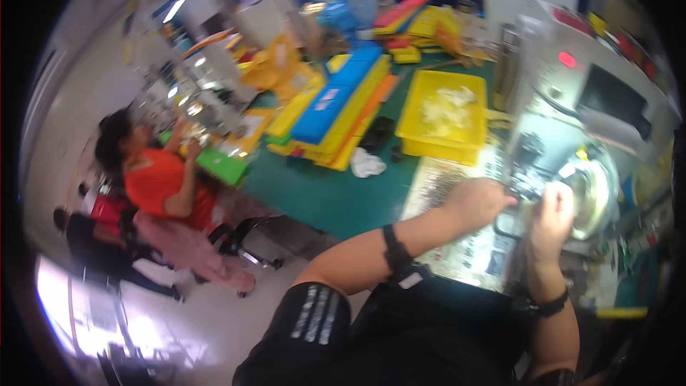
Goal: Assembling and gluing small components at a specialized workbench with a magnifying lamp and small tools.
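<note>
Green counter point(325, 193) stretches across a busy workshop, carrying stacked coloured trays point(336, 111) and a yellow bin point(443, 111). Both forearms rise from the lower edge and bend toward a grey machine point(572, 121) at right. The left hand point(477, 202) is curled closed at the machine's front, pinching a small dark part point(520, 189). Just beside it, the right hand point(554, 213) is upright, fingers folded around the same blurred part. At left, a person point(161, 182) in orange sits.

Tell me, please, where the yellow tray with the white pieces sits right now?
In the head view, the yellow tray sits on the green table, up and left of both hands, right of the stacked coloured boards.
</note>
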`<action>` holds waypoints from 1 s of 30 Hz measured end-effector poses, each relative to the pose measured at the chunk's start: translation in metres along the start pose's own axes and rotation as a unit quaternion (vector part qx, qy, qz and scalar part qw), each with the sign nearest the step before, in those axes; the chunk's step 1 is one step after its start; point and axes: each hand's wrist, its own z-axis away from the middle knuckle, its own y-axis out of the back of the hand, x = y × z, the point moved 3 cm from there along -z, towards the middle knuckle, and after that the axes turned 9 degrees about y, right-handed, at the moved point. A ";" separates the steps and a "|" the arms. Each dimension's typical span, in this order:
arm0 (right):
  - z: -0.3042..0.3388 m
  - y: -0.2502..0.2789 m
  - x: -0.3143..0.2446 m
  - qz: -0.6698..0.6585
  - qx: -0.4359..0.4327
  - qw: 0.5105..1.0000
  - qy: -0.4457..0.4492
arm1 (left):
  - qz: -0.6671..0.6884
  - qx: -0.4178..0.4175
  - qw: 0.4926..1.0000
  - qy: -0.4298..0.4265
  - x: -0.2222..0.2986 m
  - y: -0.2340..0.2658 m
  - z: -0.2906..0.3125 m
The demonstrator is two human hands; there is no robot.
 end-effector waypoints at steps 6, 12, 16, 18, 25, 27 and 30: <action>0.008 -0.014 -0.017 -0.047 -0.007 0.998 -0.044 | 0.017 -0.058 0.996 0.058 0.001 0.008 0.002; 0.002 -0.019 -0.018 -0.052 0.008 0.998 -0.034 | -0.050 0.026 0.998 -0.011 0.005 0.010 0.002; 0.000 -0.018 -0.019 -0.026 0.005 1.000 0.004 | -0.043 0.022 0.999 -0.023 -0.003 0.005 0.001; 0.001 -0.017 -0.020 -0.031 -0.001 1.000 0.002 | -0.045 0.009 0.999 -0.011 -0.004 0.003 0.002; 0.007 -0.015 -0.016 -0.140 -0.001 0.988 -0.062 | -0.035 0.019 0.999 -0.003 -0.005 0.001 0.004; 0.004 -0.016 -0.018 -0.111 -0.018 0.992 -0.063 | -0.033 0.017 0.999 -0.006 -0.007 0.000 0.003; 0.002 -0.017 -0.020 -0.078 -0.004 0.997 -0.022 | -0.048 0.026 0.998 -0.022 0.001 0.003 0.000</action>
